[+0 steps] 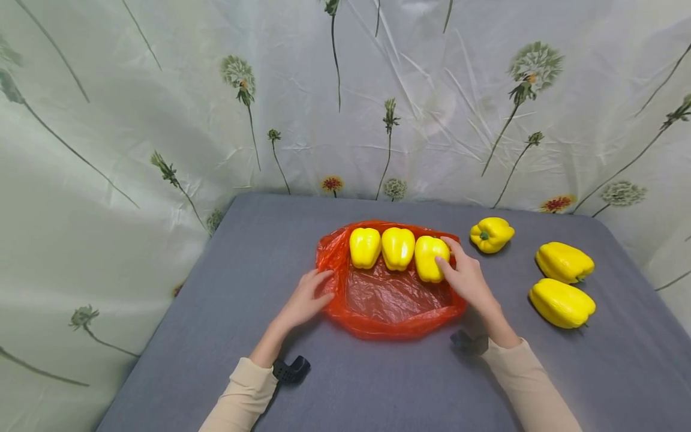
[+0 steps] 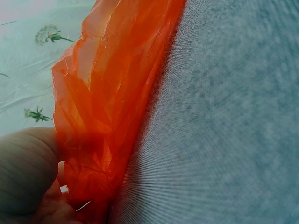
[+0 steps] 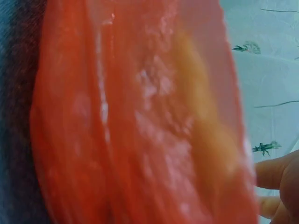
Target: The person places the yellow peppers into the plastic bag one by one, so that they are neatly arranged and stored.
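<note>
A red plastic bag [image 1: 378, 327] lies on the grey table with its mouth spread wide. Inside it, along the far side, stand a yellow bell pepper [image 1: 364, 248] on the left and another yellow bell pepper [image 1: 398, 249] in the middle. My right hand [image 1: 466, 276] grips a third yellow bell pepper [image 1: 429, 258] at the right end of this row, thumb on the near side and fingers behind. At the bag's left edge, my left hand [image 1: 305, 300] holds the rim between thumb and fingers. The bag's wall mostly hides the peppers in the right wrist view.
To the right of the bag, a yellow bell pepper [image 1: 492, 234] rests farther back, with another pepper [image 1: 564, 262] and one more pepper [image 1: 562, 303] nearer. The grey table [image 1: 227, 288] meets a dandelion-patterned curtain [image 1: 302, 120] at the back.
</note>
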The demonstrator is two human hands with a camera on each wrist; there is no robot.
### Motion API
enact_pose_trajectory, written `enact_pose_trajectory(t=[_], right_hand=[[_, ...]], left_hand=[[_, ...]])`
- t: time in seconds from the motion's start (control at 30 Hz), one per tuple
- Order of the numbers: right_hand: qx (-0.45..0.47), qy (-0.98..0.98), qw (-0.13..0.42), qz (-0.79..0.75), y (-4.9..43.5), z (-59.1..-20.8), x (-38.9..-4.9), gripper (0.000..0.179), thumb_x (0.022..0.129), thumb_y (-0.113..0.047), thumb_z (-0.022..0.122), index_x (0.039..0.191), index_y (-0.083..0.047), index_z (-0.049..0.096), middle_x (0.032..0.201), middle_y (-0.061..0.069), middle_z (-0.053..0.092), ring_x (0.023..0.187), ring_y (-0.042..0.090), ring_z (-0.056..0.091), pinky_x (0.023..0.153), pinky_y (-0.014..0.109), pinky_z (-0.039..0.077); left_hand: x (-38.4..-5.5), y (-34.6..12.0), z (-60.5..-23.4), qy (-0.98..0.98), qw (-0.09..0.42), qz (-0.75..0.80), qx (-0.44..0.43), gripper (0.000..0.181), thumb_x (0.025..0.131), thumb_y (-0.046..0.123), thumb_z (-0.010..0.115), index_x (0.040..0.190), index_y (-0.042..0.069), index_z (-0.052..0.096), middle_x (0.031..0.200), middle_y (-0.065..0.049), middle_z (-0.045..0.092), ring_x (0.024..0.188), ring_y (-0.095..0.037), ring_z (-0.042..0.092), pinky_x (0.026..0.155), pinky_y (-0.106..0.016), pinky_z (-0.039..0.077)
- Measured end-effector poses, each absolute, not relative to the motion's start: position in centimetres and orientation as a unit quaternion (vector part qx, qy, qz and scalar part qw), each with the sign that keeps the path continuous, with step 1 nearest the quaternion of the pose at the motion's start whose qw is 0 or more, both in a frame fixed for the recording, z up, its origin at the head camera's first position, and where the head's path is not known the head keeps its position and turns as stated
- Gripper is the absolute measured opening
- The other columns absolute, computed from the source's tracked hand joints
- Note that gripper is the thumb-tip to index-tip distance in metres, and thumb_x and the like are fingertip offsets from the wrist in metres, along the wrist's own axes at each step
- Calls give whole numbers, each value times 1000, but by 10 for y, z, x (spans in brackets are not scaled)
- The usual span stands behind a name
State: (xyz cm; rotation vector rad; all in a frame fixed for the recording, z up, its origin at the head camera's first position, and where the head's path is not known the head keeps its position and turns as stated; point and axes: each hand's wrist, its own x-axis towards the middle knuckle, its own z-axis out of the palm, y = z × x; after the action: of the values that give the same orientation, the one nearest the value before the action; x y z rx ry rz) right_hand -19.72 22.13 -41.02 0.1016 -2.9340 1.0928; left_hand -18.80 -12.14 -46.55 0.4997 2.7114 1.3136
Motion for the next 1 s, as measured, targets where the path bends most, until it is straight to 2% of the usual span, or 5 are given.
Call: enact_pose_trajectory(t=[0.4, 0.53, 0.67, 0.8, 1.0], right_hand=[[18, -944, 43, 327, 214, -421, -207, 51, 96, -19, 46, 142, -2, 32, 133, 30, 48, 117, 44, 50, 98, 59, 42], [29, -946, 21, 323, 217, -422, -206, 57, 96, -25, 49, 145, -6, 28, 139, 28, 43, 123, 44, 44, 101, 61, 38], [69, -947, 2, 315, 222, -419, -203, 71, 89, -30, 61, 146, -5, 26, 142, 27, 39, 125, 44, 41, 101, 61, 38], [104, -946, 0, 307, 225, -419, -202, 79, 82, -25, 70, 145, -5, 28, 140, 26, 40, 122, 41, 43, 98, 59, 42], [98, -944, 10, 316, 225, -422, -202, 74, 84, -16, 68, 145, -5, 28, 140, 26, 40, 124, 42, 41, 101, 60, 39]], left_hand=[[-188, -121, -464, 885, 30, 432, 171, 50, 88, 14, 60, 135, 2, 47, 141, -24, 41, 132, -40, 35, 107, -58, 32], [-187, -122, -464, 886, 42, 431, 164, 51, 88, 15, 60, 136, 3, 46, 142, -22, 40, 133, -39, 34, 108, -57, 32], [-186, -122, -464, 886, 47, 432, 162, 52, 88, 16, 60, 136, 4, 46, 143, -22, 40, 134, -38, 33, 109, -57, 31], [-187, -122, -464, 885, 44, 434, 164, 52, 88, 15, 60, 136, 3, 46, 142, -22, 40, 133, -38, 34, 109, -57, 31], [-188, -122, -466, 884, 35, 434, 171, 51, 87, 14, 61, 135, 2, 47, 141, -23, 42, 131, -39, 35, 107, -57, 32]])
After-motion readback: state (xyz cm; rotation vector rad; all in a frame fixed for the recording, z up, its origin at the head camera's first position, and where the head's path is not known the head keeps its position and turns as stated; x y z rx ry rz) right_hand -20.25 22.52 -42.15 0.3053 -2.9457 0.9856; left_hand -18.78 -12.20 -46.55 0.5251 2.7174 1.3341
